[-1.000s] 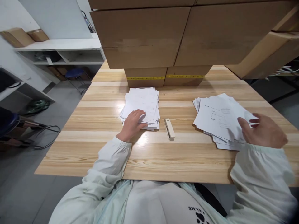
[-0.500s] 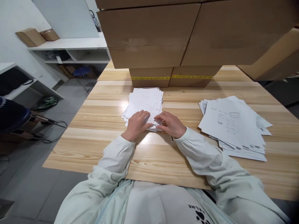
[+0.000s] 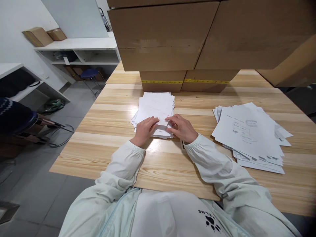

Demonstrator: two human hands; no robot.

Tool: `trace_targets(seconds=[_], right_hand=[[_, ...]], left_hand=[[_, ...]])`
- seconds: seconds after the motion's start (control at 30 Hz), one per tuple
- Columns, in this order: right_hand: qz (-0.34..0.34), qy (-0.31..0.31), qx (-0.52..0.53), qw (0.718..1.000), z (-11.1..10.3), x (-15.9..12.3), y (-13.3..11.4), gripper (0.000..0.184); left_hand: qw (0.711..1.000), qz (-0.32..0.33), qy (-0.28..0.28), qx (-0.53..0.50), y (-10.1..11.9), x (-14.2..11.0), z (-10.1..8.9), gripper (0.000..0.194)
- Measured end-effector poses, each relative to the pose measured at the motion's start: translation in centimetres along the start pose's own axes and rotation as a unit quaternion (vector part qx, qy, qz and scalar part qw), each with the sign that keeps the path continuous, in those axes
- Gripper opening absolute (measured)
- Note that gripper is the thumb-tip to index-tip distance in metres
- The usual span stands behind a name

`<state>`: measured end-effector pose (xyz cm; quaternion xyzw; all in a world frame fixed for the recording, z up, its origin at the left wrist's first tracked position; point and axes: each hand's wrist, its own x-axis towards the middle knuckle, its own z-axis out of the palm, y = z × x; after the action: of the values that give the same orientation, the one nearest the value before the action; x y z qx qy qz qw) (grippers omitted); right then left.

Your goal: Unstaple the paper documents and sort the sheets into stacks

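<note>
A stack of white paper [image 3: 155, 100] lies on the wooden table in front of me, its lower sheets fanned out unevenly at the left. The near edge of the top sheet of paper [image 3: 161, 121] is raised and bent up off the pile. My left hand [image 3: 145, 131] grips that edge at its left, the thumb beneath and partly hidden. At the right corner my right hand [image 3: 183, 128] pinches the same sheet between thumb and fingers. A small dark-edged object [image 3: 182, 144] shows partly under my right wrist.
A second, messier pile of paper [image 3: 249, 131] with handwriting on top lies to the right. Large cardboard boxes [image 3: 168, 36] are stacked at the back of the table [image 3: 158, 164]. Beyond the left edge are a blue stool [image 3: 89, 73] and white shelves [image 3: 98, 44].
The near edge of the top sheet has come up off the stack between my hands; it lay flatter before. The whole view has shifted slightly.
</note>
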<state>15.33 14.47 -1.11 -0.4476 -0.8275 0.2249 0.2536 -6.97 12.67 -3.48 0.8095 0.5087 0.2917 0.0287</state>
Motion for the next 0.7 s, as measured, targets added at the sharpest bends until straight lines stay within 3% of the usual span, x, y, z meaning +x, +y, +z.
trace_targets(seconds=[0.17, 0.33, 0.47, 0.57, 0.63, 0.7], right_hand=[[-0.011, 0.017, -0.031, 0.999, 0.5, -0.2, -0.4, 0.042], [-0.016, 0.106, -0.003, 0.994, 1.5, -0.1, -0.1, 0.019], [0.020, 0.167, 0.120, 0.978, 0.8, 0.2, 0.5, 0.020], [0.043, 0.165, 0.183, 0.968, -0.8, 0.5, 0.6, 0.022], [0.035, 0.157, 0.168, 0.973, -1.7, 0.5, 0.4, 0.022], [0.016, 0.150, 0.132, 0.980, -2.2, 0.4, -0.1, 0.021]], left_hand=[[0.999, -0.020, 0.036, -0.016, -0.1, -0.1, 0.4, 0.026], [0.996, -0.004, 0.081, -0.025, 0.7, -0.2, 0.7, 0.027], [0.976, 0.005, 0.216, 0.012, 1.4, -0.3, -0.7, 0.032], [0.951, 0.003, 0.307, 0.020, 1.6, -0.3, -2.6, 0.043], [0.950, 0.015, 0.308, 0.040, 1.8, -0.3, -3.6, 0.048], [0.966, 0.041, 0.246, 0.068, 2.0, -0.2, -3.8, 0.050]])
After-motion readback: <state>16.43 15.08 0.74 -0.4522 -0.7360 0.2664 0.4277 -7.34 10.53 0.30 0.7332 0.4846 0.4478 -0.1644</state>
